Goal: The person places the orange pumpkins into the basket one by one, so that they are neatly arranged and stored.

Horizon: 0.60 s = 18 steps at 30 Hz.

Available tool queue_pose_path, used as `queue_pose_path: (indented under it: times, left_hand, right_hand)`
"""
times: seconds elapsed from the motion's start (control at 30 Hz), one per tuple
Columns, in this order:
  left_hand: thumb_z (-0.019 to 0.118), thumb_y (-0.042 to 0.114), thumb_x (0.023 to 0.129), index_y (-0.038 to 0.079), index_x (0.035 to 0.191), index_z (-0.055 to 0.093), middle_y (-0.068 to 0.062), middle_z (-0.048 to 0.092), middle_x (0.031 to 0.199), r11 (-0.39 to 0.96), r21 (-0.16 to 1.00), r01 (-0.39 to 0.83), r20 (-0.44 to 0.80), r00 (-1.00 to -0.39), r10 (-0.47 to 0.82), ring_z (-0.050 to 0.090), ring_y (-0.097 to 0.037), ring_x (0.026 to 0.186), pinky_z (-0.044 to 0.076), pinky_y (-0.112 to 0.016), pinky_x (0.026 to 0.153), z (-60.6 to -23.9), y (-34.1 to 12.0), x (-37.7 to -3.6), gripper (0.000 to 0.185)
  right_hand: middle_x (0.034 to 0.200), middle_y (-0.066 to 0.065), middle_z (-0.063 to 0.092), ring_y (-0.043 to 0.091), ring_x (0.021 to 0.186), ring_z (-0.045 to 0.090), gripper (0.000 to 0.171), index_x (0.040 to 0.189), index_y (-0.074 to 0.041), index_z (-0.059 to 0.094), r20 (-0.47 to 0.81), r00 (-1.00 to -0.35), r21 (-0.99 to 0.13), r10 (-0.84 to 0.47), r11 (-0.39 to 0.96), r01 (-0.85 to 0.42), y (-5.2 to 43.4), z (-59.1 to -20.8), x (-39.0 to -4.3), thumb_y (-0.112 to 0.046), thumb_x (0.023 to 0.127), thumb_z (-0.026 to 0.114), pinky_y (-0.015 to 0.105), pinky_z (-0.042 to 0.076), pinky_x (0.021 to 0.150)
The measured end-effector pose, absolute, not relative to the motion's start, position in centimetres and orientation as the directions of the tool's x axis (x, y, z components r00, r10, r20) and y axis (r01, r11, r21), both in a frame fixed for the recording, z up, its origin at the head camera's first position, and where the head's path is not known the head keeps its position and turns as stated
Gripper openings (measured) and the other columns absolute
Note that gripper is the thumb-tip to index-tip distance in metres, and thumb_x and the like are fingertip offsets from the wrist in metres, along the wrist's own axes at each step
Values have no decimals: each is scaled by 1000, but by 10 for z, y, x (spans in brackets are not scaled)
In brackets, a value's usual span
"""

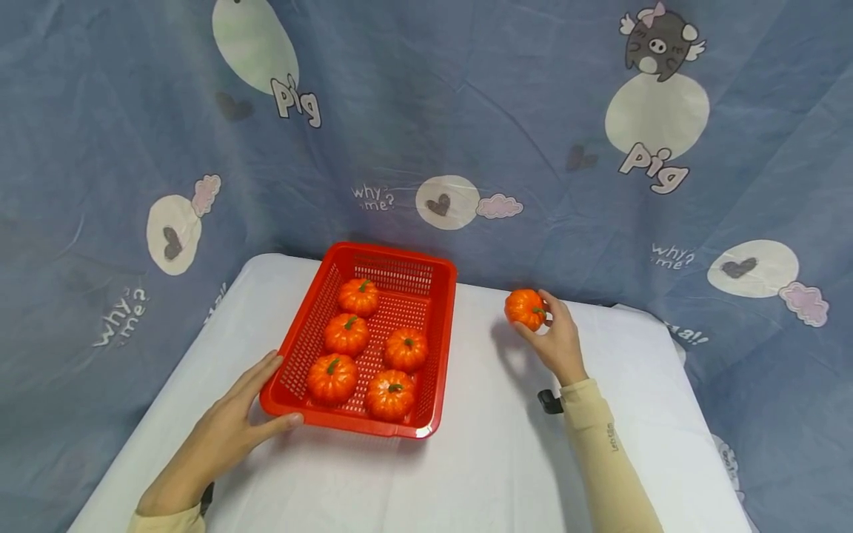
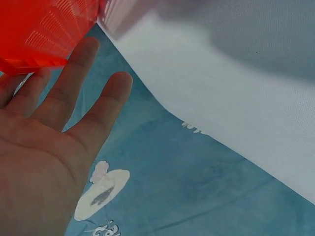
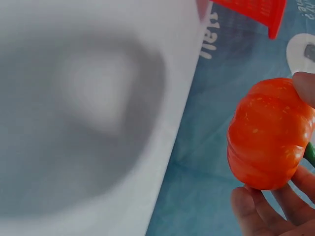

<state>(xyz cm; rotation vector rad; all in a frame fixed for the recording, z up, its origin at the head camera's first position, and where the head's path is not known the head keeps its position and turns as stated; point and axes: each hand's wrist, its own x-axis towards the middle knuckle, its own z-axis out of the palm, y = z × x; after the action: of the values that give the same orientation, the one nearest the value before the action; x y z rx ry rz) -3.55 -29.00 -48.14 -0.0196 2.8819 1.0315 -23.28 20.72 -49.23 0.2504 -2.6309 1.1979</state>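
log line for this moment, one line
left hand: open, touching basket corner | right hand: holds pumpkin above table | basket: five pumpkins

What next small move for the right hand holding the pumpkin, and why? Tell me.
Probably carry the pumpkin left over the red basket. The right hand grips it above the table, five pumpkins already sit inside, and the left hand rests against the basket's corner.

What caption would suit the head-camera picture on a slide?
Right hand holds a small orange pumpkin beside a red basket of five more, steadied by the left hand.
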Motion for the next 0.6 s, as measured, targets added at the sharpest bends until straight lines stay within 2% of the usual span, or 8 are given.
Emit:
queue_pose_path:
  times: [0.6]
  left_hand:
    - [70,73,79,28,164,19,-1,18,169,775,631,-35,-77,-997,17,26,-41,149,29,-78,104,-483,-291,-35,109]
  right_hand:
    - [140,20,53,35,121,52,81,145,-1,51,364,-923,-660,-123,665,-349,187,-466,-230,-28,79,89,51,53,94]
